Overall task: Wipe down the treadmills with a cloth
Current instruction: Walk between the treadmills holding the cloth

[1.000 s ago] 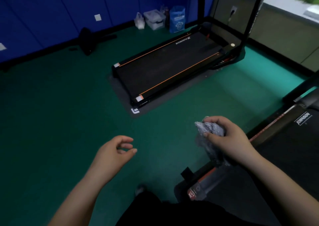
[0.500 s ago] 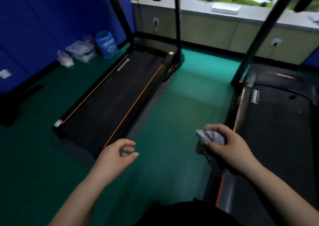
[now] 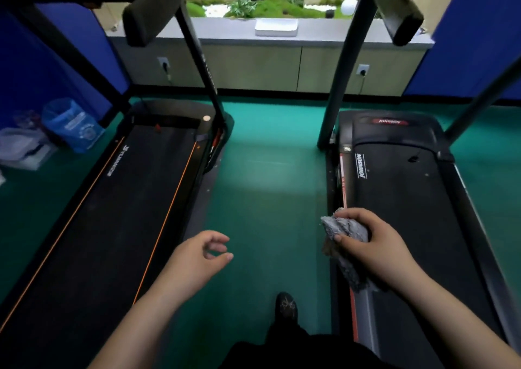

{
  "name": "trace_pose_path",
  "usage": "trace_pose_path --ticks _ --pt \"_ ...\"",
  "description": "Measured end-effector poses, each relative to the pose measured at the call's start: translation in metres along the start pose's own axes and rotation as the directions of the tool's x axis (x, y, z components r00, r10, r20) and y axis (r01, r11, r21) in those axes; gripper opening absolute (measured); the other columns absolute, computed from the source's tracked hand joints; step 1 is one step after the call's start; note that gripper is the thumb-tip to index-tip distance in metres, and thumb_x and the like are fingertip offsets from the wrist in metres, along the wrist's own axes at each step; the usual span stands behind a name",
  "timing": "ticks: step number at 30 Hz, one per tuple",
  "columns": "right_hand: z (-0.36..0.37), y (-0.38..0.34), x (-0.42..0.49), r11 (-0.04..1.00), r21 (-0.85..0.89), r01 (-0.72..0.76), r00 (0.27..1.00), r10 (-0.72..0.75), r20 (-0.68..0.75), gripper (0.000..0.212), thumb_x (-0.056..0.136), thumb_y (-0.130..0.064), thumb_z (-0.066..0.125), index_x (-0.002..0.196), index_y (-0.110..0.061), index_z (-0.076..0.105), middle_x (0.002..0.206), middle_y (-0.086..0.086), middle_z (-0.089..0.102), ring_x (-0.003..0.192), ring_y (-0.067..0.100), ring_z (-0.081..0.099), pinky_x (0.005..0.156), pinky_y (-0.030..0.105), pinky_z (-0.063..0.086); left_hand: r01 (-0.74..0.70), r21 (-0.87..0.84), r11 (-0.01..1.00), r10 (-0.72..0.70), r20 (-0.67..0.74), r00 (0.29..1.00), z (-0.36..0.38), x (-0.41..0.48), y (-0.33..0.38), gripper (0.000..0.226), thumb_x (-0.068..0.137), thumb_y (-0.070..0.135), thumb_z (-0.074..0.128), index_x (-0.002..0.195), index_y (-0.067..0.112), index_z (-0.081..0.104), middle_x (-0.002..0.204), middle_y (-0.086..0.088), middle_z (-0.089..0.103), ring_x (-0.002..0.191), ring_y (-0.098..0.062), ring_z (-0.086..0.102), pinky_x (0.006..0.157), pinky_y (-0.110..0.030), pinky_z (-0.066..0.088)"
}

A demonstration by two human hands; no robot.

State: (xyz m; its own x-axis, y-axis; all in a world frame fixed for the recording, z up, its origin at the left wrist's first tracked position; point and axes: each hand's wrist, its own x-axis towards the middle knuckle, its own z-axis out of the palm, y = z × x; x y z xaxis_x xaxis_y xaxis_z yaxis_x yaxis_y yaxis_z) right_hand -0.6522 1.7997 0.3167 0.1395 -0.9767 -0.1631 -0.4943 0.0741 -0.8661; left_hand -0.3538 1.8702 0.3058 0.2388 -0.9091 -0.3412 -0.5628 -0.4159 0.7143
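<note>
Two black treadmills stand side by side on a green floor. The left treadmill (image 3: 135, 194) has orange stripes along its belt. On the right, the other treadmill (image 3: 400, 188) carries a red side strip and white lettering. My right hand (image 3: 372, 244) grips a bunched grey cloth (image 3: 342, 227) above the right treadmill's left side rail; the cloth's tail hangs below my palm. My left hand (image 3: 201, 256) hovers over the floor between the two machines, fingers loosely curled and holding nothing.
Treadmill uprights (image 3: 203, 56) and padded handles (image 3: 400, 11) rise ahead. A blue bag (image 3: 72, 125) and a clear plastic box (image 3: 24, 149) sit at the left wall. Low cabinets (image 3: 253, 64) with wall sockets line the far side. My shoe (image 3: 286, 306) is on the floor strip.
The view has swung right, from the left treadmill seen across the floor to facing both treadmills lengthwise. Both hands keep their pose; the right still grips the cloth.
</note>
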Motion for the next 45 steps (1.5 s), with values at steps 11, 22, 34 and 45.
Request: trace_pose_path --ticks 11,22,34,45 --pt "-0.022 -0.055 0.210 0.999 -0.034 0.021 1.000 -0.021 0.000 0.034 0.076 -0.010 0.075 0.104 -0.029 0.066 0.112 -0.021 0.064 0.104 -0.005 0.059 0.093 0.015 0.040 0.006 -0.073 0.997 -0.006 0.000 1.000 -0.046 0.194 0.092 0.024 0.082 0.015 0.073 0.103 0.023 0.065 0.094 0.007 0.067 0.088 -0.020 0.064 0.073 -0.024 0.050" --pt "0.010 -0.098 0.415 0.999 -0.048 0.014 0.997 -0.017 -0.075 0.033 0.075 -0.011 0.076 0.103 -0.027 0.067 0.112 -0.019 0.065 0.103 -0.005 0.059 0.087 -0.001 0.036 -0.071 -0.057 0.996 0.074 0.057 0.996 -0.102 0.422 0.133 0.027 0.079 0.015 0.076 0.093 0.034 0.063 0.089 0.008 0.068 0.080 -0.016 0.064 0.070 -0.024 0.050" --pt "0.012 -0.142 0.610 0.998 -0.015 -0.058 0.990 0.055 -0.127 0.033 0.076 -0.013 0.076 0.103 -0.030 0.066 0.107 -0.019 0.066 0.100 -0.007 0.059 0.090 0.014 0.043 -0.123 -0.015 0.992 0.123 0.087 0.989 -0.155 0.637 0.196 0.025 0.078 0.017 0.076 0.094 0.032 0.065 0.087 0.010 0.069 0.069 0.000 0.061 0.069 -0.022 0.051" --pt "-0.040 -0.140 0.834 0.997 -0.015 -0.076 0.990 0.074 -0.119 0.032 0.077 -0.011 0.076 0.102 -0.028 0.066 0.112 -0.017 0.064 0.105 0.004 0.060 0.090 0.016 0.040 -0.079 0.007 0.997 0.078 0.099 0.992 -0.146 0.827 0.279 0.024 0.078 0.014 0.076 0.093 0.029 0.064 0.087 0.004 0.069 0.078 -0.014 0.064 0.058 -0.006 0.044"
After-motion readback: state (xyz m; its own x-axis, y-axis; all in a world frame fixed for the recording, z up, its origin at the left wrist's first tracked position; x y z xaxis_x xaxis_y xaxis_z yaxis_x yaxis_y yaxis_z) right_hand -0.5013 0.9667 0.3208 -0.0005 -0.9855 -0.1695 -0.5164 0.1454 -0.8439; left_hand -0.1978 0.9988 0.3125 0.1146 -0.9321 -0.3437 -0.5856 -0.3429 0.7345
